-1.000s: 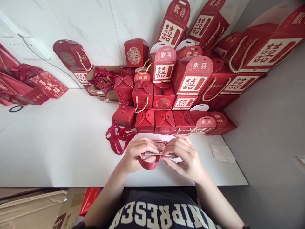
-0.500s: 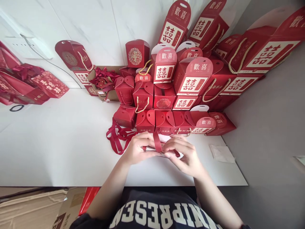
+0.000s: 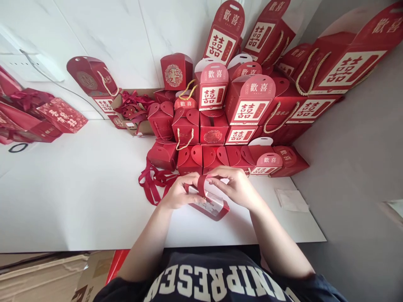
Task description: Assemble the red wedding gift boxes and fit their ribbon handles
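Over the near part of the table (image 3: 110,205), right in front of you, a small red-and-white box (image 3: 215,205) is held at a tilt between your two hands; whether its lower edge touches the surface is hard to tell. Your left hand (image 3: 181,192) grips its left end, fingers behind and thumb along the near side, seemingly to steady it so the other can work. Your right hand (image 3: 234,186) has thumb and fingers pinched together at the top of a red ribbon (image 3: 202,185), which rises in a flat, satiny arch by the upper edge; you probably hold it high to keep it clear of the glossy, pale face. Just beyond your left fingers lies a loose ribbon heap (image 3: 153,184), within easy reach. Farther back stands a front row of red boxes (image 3: 215,157), smooth card with rounded, slotted flaps, packed side by side as if to save room. Behind these, the stacked gift boxes (image 3: 252,100) carry arched tops and twisted gold cords (image 3: 184,140), and a brown carton (image 3: 143,129) keeps more ribbon gathered before the marbled wall (image 3: 116,33).
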The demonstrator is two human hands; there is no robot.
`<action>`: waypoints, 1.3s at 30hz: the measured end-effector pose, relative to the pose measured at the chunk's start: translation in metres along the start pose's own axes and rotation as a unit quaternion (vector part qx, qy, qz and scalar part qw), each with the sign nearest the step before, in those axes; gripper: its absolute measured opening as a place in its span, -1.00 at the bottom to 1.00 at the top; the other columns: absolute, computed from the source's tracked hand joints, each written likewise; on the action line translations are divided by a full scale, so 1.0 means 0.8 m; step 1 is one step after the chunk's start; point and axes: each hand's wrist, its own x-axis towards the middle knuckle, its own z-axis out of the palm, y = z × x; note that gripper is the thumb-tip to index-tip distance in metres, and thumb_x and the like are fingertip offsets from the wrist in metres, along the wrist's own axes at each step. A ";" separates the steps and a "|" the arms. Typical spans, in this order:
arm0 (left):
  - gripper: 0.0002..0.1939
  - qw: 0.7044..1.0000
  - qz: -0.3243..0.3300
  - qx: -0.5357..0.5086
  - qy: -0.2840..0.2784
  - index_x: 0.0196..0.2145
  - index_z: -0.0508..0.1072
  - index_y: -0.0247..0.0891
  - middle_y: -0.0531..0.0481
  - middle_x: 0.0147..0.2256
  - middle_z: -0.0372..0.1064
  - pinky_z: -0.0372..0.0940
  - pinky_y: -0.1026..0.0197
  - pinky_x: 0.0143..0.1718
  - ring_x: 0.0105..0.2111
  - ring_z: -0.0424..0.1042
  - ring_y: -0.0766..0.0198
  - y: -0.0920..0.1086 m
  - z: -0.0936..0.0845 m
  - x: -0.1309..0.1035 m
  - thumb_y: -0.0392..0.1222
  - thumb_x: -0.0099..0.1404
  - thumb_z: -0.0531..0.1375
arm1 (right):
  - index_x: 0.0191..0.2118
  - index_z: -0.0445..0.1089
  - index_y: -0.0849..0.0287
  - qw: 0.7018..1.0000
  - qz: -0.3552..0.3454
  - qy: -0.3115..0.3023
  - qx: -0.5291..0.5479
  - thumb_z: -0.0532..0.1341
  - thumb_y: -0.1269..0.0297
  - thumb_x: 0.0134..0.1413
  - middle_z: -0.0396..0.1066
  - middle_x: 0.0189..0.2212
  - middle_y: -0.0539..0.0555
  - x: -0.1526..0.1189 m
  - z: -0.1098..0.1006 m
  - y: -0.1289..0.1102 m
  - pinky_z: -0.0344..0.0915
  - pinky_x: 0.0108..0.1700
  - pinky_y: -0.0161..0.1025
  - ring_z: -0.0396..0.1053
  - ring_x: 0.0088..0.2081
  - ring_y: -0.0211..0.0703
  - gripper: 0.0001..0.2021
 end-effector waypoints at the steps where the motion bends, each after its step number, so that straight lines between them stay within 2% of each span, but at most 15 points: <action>1: -0.79 1.000 -0.004 -0.019 0.005 -0.41 0.59 -0.29 -0.01 -0.40 0.34 0.27 0.27 -0.33 -0.38 0.37 0.29 -0.004 -0.001 0.000 -0.18 0.03 0.49 | -0.18 0.55 0.09 1.000 0.009 -0.002 0.001 0.22 0.26 0.30 0.55 -0.25 0.05 0.000 0.001 0.000 0.39 -0.16 -0.24 0.50 -0.22 -0.16 -0.86; 5: -0.78 0.997 -0.018 -0.079 0.019 -0.41 0.54 -0.31 0.02 -0.39 0.30 0.24 0.29 -0.35 -0.40 0.34 0.34 -0.013 -0.002 -0.001 -0.22 0.04 0.48 | -0.23 0.57 0.09 0.999 0.033 -0.005 0.000 0.17 0.24 0.34 0.51 -0.26 0.05 -0.007 0.006 -0.005 0.35 -0.15 -0.25 0.46 -0.23 -0.19 -0.79; 7: -0.78 0.995 -0.017 -0.094 0.023 -0.41 0.52 -0.31 0.02 -0.38 0.32 0.26 0.29 -0.34 -0.39 0.36 0.33 -0.014 0.000 -0.001 -0.24 0.04 0.47 | -0.21 0.57 0.08 0.998 0.053 -0.002 0.019 0.19 0.26 0.32 0.53 -0.29 0.03 -0.012 0.009 -0.007 0.34 -0.20 -0.27 0.47 -0.27 -0.20 -0.81; 13: -0.77 0.997 -0.024 -0.068 0.028 -0.41 0.52 -0.32 -0.03 -0.35 0.38 0.30 0.26 -0.32 -0.37 0.41 0.30 -0.009 0.004 0.000 -0.20 0.05 0.47 | -0.20 0.58 0.12 0.992 0.090 -0.001 0.084 0.23 0.31 0.26 0.60 -0.29 0.01 -0.020 0.012 -0.016 0.36 -0.21 -0.30 0.52 -0.27 -0.18 -0.85; 21: -0.77 0.998 -0.026 -0.046 0.030 -0.41 0.54 -0.32 -0.05 -0.33 0.44 0.32 0.25 -0.31 -0.35 0.45 0.26 -0.008 0.005 -0.001 -0.22 0.02 0.49 | -0.13 0.58 0.12 0.992 0.081 -0.024 0.098 0.20 0.26 0.30 0.60 -0.27 0.03 -0.024 0.004 -0.025 0.37 -0.17 -0.29 0.52 -0.25 -0.18 -0.81; 26: -0.77 0.999 -0.037 -0.031 0.026 -0.44 0.56 -0.31 -0.04 -0.35 0.43 0.30 0.26 -0.32 -0.35 0.43 0.27 -0.005 0.006 -0.002 -0.22 -0.02 0.50 | -0.17 0.55 0.13 0.987 0.079 -0.076 0.113 0.14 0.22 0.35 0.55 -0.29 0.03 -0.026 -0.006 -0.021 0.33 -0.18 -0.28 0.46 -0.26 -0.19 -0.77; 29: -0.78 0.999 -0.036 -0.035 0.009 -0.43 0.56 -0.30 -0.03 -0.38 0.42 0.29 0.25 -0.33 -0.37 0.41 0.27 -0.002 0.007 0.000 -0.21 0.00 0.49 | -0.22 0.52 0.16 0.980 0.083 -0.092 0.155 0.22 0.23 0.29 0.51 -0.32 0.03 -0.022 -0.007 -0.012 0.31 -0.21 -0.30 0.41 -0.29 -0.22 -0.85; 33: -0.75 0.998 -0.040 -0.038 -0.006 -0.45 0.51 -0.31 -0.01 -0.40 0.39 0.28 0.26 -0.35 -0.40 0.39 0.29 0.002 0.008 0.004 -0.20 0.01 0.49 | -0.30 0.46 0.21 0.956 0.095 -0.117 0.250 0.34 0.22 0.18 0.44 -0.38 0.00 -0.016 -0.003 0.004 0.27 -0.26 -0.33 0.35 -0.34 -0.27 -0.84; 36: -0.71 0.997 -0.051 -0.051 -0.041 -0.46 0.45 -0.33 -0.02 -0.39 0.40 0.28 0.26 -0.34 -0.40 0.39 0.30 0.000 0.006 0.006 -0.18 0.03 0.48 | -0.30 0.42 0.21 0.930 0.110 -0.175 0.303 0.35 0.17 0.17 0.41 -0.40 -0.02 -0.012 -0.001 0.011 0.24 -0.33 -0.35 0.31 -0.39 -0.31 -0.79; 38: -0.67 0.996 -0.058 -0.053 -0.051 -0.42 0.42 -0.32 -0.01 -0.38 0.39 0.28 0.26 -0.32 -0.39 0.39 0.30 -0.003 0.006 0.007 -0.15 0.02 0.48 | -0.29 0.42 0.22 0.919 0.120 -0.213 0.310 0.34 0.10 0.17 0.40 -0.42 -0.02 -0.012 -0.002 0.012 0.23 -0.38 -0.35 0.29 -0.44 -0.32 -0.75; 39: -0.63 0.997 -0.054 -0.049 -0.038 -0.35 0.42 -0.31 -0.01 -0.34 0.39 0.29 0.26 -0.31 -0.37 0.40 0.29 -0.004 0.006 0.007 -0.14 0.01 0.49 | -0.28 0.42 0.22 0.921 0.122 -0.217 0.301 0.33 0.08 0.17 0.39 -0.44 -0.03 -0.013 -0.003 0.012 0.22 -0.39 -0.35 0.28 -0.45 -0.32 -0.73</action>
